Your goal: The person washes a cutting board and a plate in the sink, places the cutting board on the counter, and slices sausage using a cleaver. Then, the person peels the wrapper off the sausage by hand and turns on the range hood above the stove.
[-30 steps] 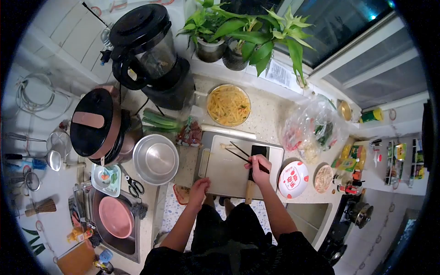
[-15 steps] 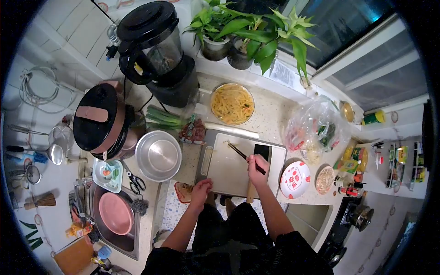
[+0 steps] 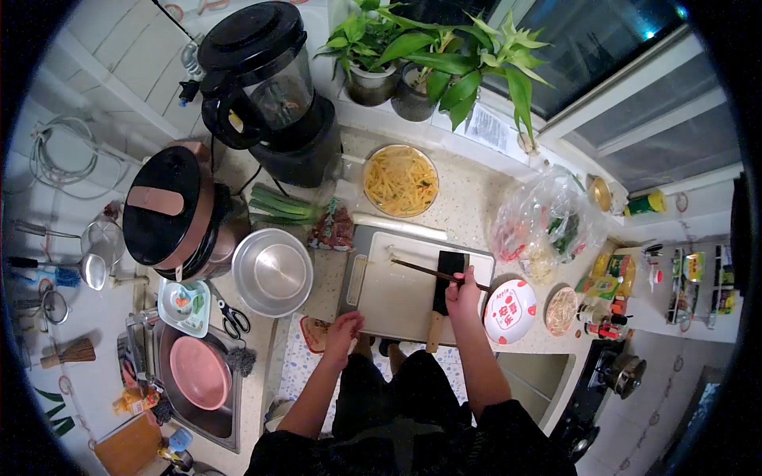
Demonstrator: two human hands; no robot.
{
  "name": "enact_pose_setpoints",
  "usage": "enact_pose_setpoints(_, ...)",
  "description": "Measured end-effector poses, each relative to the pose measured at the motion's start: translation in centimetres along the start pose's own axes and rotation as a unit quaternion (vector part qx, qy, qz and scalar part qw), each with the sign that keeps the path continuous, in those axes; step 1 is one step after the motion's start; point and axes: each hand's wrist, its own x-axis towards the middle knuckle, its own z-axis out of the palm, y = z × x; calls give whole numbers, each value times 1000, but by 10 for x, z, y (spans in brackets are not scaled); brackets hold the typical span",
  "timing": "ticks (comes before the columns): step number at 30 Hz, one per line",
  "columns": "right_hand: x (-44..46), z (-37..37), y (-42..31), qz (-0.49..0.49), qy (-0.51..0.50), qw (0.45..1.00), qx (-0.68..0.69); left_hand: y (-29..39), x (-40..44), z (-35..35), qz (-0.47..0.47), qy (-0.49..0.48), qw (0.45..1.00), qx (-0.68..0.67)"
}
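Yellow strips (image 3: 399,179) are already sitting dished up, while the grip of the right hand (image 3: 463,295) is pinching chopsticks (image 3: 421,270) above the cutting board (image 3: 393,305), the cleaver (image 3: 452,268) is lying there unheld, and the left hand (image 3: 344,330) is hovering loosely spread.

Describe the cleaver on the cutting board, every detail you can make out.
The cleaver has a broad, dark, roughly rectangular blade and a straight, light-brown handle that looks wooden. It lies on the right part of the pale cutting board, blade toward the far side, handle toward the person and running slightly past the board's near edge. The right hand and the chopsticks overlap the blade in view; whether either touches it cannot be told.
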Motion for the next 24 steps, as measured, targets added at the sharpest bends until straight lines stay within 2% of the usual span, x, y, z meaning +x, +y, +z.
enact_pose_setpoints(1,0,0,-6,31,0,999,32,0,1,-1,-7,-4,1000,0)
enact_pose_setpoints(2,-1,-2,-12,43,-47,996,56,0,3,-2,-12,-7,1000,0)
enact_pose_setpoints(5,-10,13,-39,67,-94,991,66,-2,7,-3,-13,-13,1000,-19)
enact_pose_setpoints(9,-8,49,-61,-8,-153,985,83,9,3,0,-6,-17,1000,-13)
enact_pose_setpoints(10,-5,64,-66,-17,-113,989,93,10,3,0,-10,-11,1000,-15)
enact_pose_setpoints(11,-3,73,-69,-48,-167,982,77,11,4,1,-13,-5,1000,-17)
enact_pose_setpoints(13,2,100,-72,-118,-143,981,61,13,4,2,-12,-5,1000,-27)
enact_pose_setpoints(15,18,121,-65,-240,-56,967,-64,13,5,0,-6,-3,1000,-28)
enact_pose_setpoints(16,15,124,-65,-264,-90,945,-172,13,6,0,-2,-1,1000,-24)
enact_pose_setpoints(17,21,121,-61,-325,-124,897,-275,13,7,-1,3,1,1000,-21)
enact_pose_setpoints(19,8,120,-62,-392,-173,834,-346,17,5,-1,6,4,1000,-12)
enact_pose_setpoints(23,-22,113,-67,-371,-167,864,-296,20,1,-5,25,-9,1000,-3)
enact_pose_setpoints(24,-25,109,-68,-365,-165,874,-274,20,2,-7,69,9,997,42)
